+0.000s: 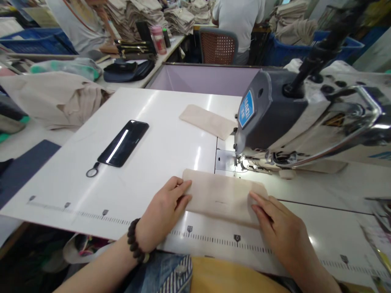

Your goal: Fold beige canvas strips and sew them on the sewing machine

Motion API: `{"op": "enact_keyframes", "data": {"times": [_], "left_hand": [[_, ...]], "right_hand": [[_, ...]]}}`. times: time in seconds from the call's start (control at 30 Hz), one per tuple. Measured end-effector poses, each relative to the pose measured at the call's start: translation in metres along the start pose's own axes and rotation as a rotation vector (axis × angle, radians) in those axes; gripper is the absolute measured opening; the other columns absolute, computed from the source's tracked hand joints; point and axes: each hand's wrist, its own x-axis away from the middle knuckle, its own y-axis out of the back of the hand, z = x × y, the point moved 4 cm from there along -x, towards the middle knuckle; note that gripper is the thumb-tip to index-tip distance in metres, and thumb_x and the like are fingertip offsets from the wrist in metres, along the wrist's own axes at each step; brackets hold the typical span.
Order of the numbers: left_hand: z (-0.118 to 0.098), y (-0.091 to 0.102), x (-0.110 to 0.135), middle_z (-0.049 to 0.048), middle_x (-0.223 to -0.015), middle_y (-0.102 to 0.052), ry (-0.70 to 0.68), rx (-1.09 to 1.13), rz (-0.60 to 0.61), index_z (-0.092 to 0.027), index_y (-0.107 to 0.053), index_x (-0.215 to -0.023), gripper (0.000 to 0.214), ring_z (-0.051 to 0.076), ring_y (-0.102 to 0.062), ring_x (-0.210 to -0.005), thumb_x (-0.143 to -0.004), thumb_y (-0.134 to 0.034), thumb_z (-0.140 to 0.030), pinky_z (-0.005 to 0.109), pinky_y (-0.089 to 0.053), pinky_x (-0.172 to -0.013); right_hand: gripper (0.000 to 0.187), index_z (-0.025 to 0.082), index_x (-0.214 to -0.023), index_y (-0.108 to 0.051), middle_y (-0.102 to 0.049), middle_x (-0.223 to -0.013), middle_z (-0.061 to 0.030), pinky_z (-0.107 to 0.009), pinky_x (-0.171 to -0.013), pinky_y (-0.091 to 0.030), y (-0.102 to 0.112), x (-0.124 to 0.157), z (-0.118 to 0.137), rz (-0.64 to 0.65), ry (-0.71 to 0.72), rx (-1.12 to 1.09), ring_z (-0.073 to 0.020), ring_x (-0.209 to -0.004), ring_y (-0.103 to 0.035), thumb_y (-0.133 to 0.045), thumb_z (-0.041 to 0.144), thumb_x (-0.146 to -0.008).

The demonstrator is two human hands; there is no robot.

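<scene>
Between my two hands lies a beige fabric piece (222,195), roughly rectangular, with a short dark mark near its middle. My left hand (166,209) pinches its left end between thumb and fingers. At the right end, my right hand (277,224) grips the edge in the same way. Just beyond the cloth is the sewing machine (269,110), its lit needle area and metal plate (225,160) close to the fabric's far edge. A second beige piece (207,121) lies flat behind, partly by the machine head.
A black phone (124,143) with a ring strap rests on the white tabletop (159,162), which has a ruler scale along its front. Beige cloth (61,97) is heaped at left. Farther back are a person (238,24), a chair (218,45) and blue crates (36,40).
</scene>
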Motion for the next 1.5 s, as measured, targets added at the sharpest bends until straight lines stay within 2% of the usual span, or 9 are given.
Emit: {"op": "enact_keyframes", "data": {"times": [0.47, 0.8, 1.07, 1.3, 1.5], "left_hand": [[-0.002, 0.002, -0.002, 0.0047, -0.089, -0.054, 0.034, 0.012, 0.033, -0.015, -0.059, -0.101, 0.023, 0.014, -0.057, -0.077, -0.081, -0.047, -0.016, 0.029, -0.052, -0.074], [0.002, 0.001, -0.002, 0.0041, -0.089, -0.055, 0.038, -0.028, 0.043, -0.015, -0.059, -0.103, 0.028, 0.014, -0.057, -0.073, -0.084, -0.043, -0.026, 0.028, -0.052, -0.071], [0.012, -0.002, -0.003, 0.0033, -0.089, -0.056, -0.014, -0.097, 0.013, -0.016, -0.061, -0.101, 0.032, 0.013, -0.058, -0.066, -0.085, -0.041, -0.037, 0.024, -0.051, -0.066], [0.011, -0.002, -0.004, 0.003, -0.089, -0.056, -0.049, -0.132, 0.0, -0.016, -0.061, -0.102, 0.034, 0.012, -0.058, -0.064, -0.087, -0.041, -0.038, 0.022, -0.051, -0.064], [0.012, -0.003, -0.004, 0.0025, -0.088, -0.056, -0.042, -0.134, -0.005, -0.017, -0.061, -0.1, 0.034, 0.01, -0.056, -0.057, -0.086, -0.041, -0.04, 0.021, -0.05, -0.059]], "right_hand": [[0.031, 0.014, -0.103, -0.061, -0.066, -0.091, -0.0062, -0.022, -0.064, -0.051, 0.001, -0.005, 0.002, 0.022, 0.043, 0.061, -0.0154, -0.08, -0.064, -0.037, 0.028, -0.09], [0.03, 0.017, -0.102, -0.063, -0.065, -0.084, -0.0059, -0.025, -0.06, -0.051, 0.001, -0.01, 0.002, 0.073, -0.065, -0.004, -0.0166, -0.072, -0.064, -0.038, 0.024, -0.088], [0.03, 0.014, -0.102, -0.063, -0.063, -0.079, -0.0061, -0.022, -0.06, -0.048, 0.004, -0.017, 0.006, 0.126, -0.096, -0.02, -0.015, -0.069, -0.062, -0.037, 0.019, -0.087], [0.029, 0.014, -0.103, -0.062, -0.062, -0.078, -0.0059, -0.023, -0.06, -0.047, 0.005, -0.017, 0.006, 0.123, -0.12, -0.041, -0.0151, -0.068, -0.061, -0.037, 0.019, -0.088], [0.027, 0.015, -0.102, -0.061, -0.06, -0.076, -0.0044, -0.024, -0.058, -0.046, 0.004, -0.02, 0.004, 0.174, -0.163, -0.022, -0.015, -0.066, -0.059, -0.041, 0.017, -0.086]]}}
